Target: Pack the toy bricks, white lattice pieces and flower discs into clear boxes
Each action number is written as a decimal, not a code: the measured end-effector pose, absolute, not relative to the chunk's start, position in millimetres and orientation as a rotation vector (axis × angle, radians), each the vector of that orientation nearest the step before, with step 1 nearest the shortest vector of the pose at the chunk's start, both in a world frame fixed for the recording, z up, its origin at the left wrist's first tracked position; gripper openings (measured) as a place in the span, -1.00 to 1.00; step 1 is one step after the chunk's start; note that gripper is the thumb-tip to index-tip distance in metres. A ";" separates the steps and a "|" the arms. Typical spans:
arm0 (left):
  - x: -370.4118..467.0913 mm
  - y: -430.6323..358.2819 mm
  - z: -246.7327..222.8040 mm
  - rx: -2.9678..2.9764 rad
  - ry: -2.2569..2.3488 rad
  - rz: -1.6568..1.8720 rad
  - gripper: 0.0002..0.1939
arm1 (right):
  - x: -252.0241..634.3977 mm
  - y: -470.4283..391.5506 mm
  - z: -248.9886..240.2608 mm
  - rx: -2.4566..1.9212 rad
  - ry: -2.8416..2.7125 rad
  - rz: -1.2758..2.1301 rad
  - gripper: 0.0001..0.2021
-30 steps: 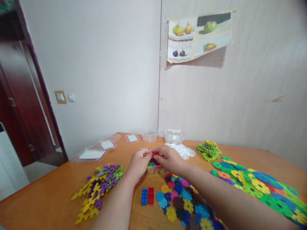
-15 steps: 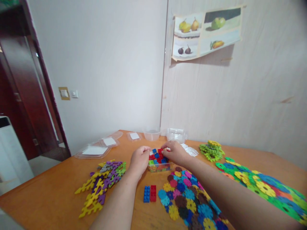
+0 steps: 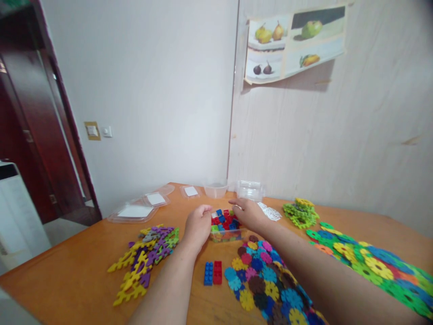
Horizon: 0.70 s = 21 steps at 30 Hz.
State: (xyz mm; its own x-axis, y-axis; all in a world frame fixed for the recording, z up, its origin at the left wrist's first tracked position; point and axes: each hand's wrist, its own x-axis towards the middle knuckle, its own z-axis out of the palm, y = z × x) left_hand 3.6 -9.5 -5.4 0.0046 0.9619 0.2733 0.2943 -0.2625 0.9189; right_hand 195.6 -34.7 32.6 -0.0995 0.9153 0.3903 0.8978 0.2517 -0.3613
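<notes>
A clear plastic box [image 3: 227,235] full of red, blue, green and white building blocks [image 3: 224,220] stands mid-table. My left hand [image 3: 199,225] grips the box at its left side, fingers together. Over the right part of the box is my right hand [image 3: 247,212], its index finger stretched out and nothing visible in it; its lower fingers are partly hidden. Nearer to me, a blue block [image 3: 208,273] and a red block [image 3: 217,272] lie side by side on the orange table [image 3: 77,257].
Yellow and purple puzzle pieces [image 3: 138,266] lie left. Flower discs [image 3: 267,284] spread below my right forearm, larger discs [image 3: 375,266] at right, a green pile [image 3: 300,213] behind. Clear lids [image 3: 131,212], a round tub [image 3: 215,190] and an upturned container [image 3: 250,191] line the back.
My right hand has lifted slightly from the blocks and its index finger has straightened. The whole view has shifted a little. My left hand stays at the box.
</notes>
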 end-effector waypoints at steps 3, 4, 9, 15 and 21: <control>3.5 -6.3 -9.3 1.603 1.289 1.311 -0.69 | 199.4 -38.0 31.2 -1.549 -2.092 0.103 -0.58; 3.5 -5.9 -10.2 1.600 1.274 1.313 -0.68 | 199.5 -39.7 30.5 -1.497 -2.168 0.108 -0.58; 3.3 -6.3 -11.5 1.579 1.244 1.326 -0.68 | 198.3 -43.0 28.2 -1.445 -2.375 0.078 -0.59; 2.1 -5.4 -10.3 1.585 1.250 1.323 -0.68 | 201.6 -45.1 26.7 -1.468 -2.299 0.028 -0.56; 0.5 -3.5 -10.1 1.575 1.268 1.359 -0.68 | 196.2 -53.0 25.0 -1.433 -2.412 0.056 -0.55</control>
